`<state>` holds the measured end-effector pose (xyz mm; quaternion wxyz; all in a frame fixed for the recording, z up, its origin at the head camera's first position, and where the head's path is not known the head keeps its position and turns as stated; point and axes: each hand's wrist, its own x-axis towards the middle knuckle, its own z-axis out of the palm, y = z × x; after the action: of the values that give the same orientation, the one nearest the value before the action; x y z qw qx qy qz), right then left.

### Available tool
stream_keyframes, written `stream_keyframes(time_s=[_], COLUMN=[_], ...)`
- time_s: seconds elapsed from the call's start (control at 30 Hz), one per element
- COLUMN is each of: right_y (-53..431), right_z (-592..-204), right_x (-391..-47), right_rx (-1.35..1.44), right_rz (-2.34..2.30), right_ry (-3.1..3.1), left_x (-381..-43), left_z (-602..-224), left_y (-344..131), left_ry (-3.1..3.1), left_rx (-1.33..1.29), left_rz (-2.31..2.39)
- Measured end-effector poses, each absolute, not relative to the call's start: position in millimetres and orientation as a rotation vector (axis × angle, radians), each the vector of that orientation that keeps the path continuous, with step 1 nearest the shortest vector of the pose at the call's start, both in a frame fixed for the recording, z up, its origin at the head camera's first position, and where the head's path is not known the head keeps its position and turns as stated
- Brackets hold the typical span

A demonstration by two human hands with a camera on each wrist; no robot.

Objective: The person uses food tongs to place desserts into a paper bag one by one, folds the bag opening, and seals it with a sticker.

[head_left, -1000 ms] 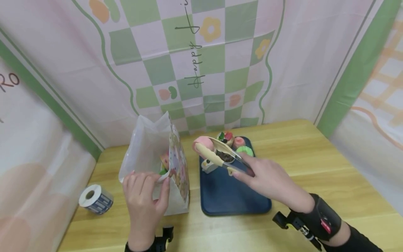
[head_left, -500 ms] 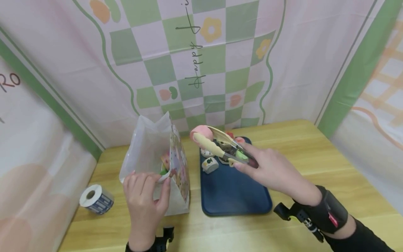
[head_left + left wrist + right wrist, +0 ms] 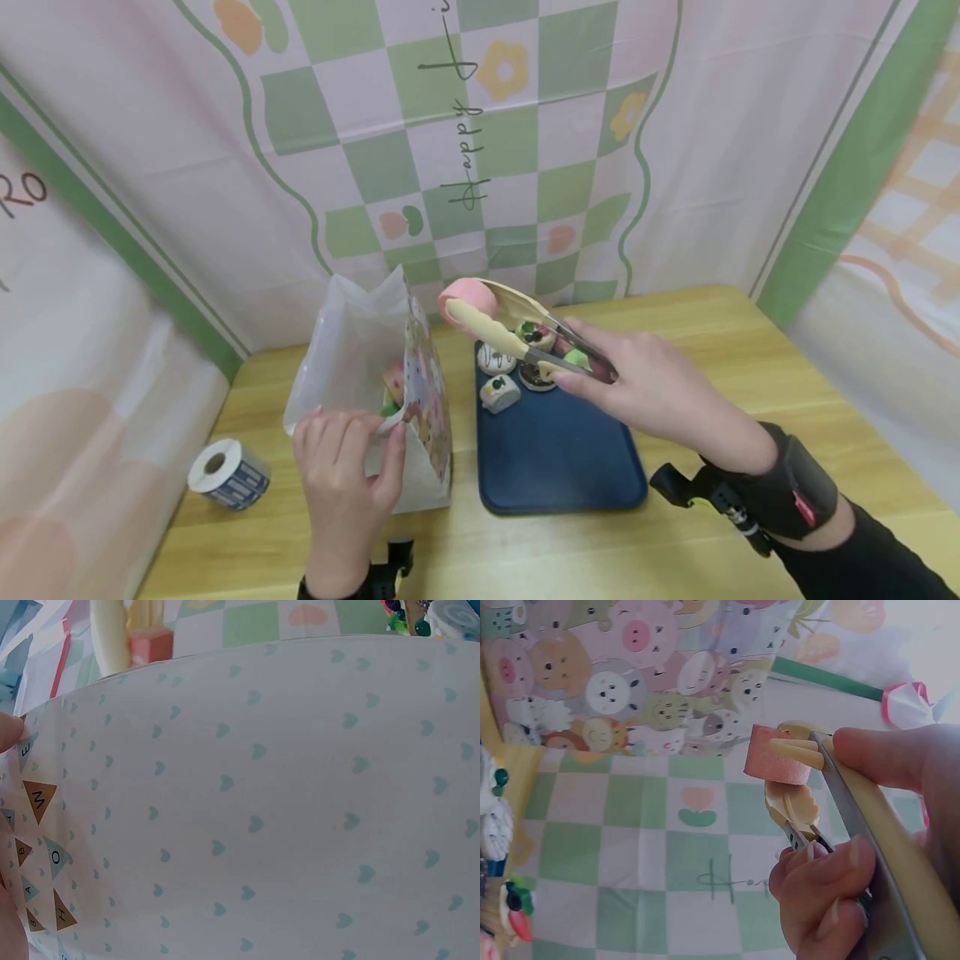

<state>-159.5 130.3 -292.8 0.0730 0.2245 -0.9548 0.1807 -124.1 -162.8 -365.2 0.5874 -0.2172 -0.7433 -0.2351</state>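
My right hand (image 3: 652, 383) grips a pair of tongs (image 3: 491, 329) with cream tips and metal arms. Between the tips is a pink round cake-like piece (image 3: 467, 302), raised above the far left of the navy tray (image 3: 562, 467). In the right wrist view the pink piece (image 3: 774, 754) sits squeezed by the tongs. My left hand (image 3: 345, 458) pinches the near rim of a white paper bag (image 3: 420, 492), which stands upright with its mouth open. Inside the bag, a pinkish piece (image 3: 393, 383) and something green (image 3: 389, 409) show. The left wrist view is mostly filled by the bag's heart-printed side (image 3: 255, 802).
Several toy pastries lie at the tray's far end, among them a white iced doughnut (image 3: 495, 358), a small white cake roll (image 3: 500, 393) and a fruit tart (image 3: 536, 333). A label roll (image 3: 228, 475) stands left of the bag on the wooden table (image 3: 750, 375). Printed cloth hangs behind.
My right hand has lifted the tongs and the pink piece up and slightly left, away from the tray, toward the bag. My left hand has stayed at the bag's rim.
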Motion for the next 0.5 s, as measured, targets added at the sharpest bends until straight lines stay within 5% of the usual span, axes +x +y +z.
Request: stream_keyframes(time_s=[0.5], right_y=[109], right_z=[-266], right_x=[-159], right_rx=[0.778], right_rz=[0.55], right_ry=[-2.793], left_x=[-125], left_z=[-365], left_y=[-162], left_ry=[-1.72], left_rx=[-0.505], left_rz=[-0.545])
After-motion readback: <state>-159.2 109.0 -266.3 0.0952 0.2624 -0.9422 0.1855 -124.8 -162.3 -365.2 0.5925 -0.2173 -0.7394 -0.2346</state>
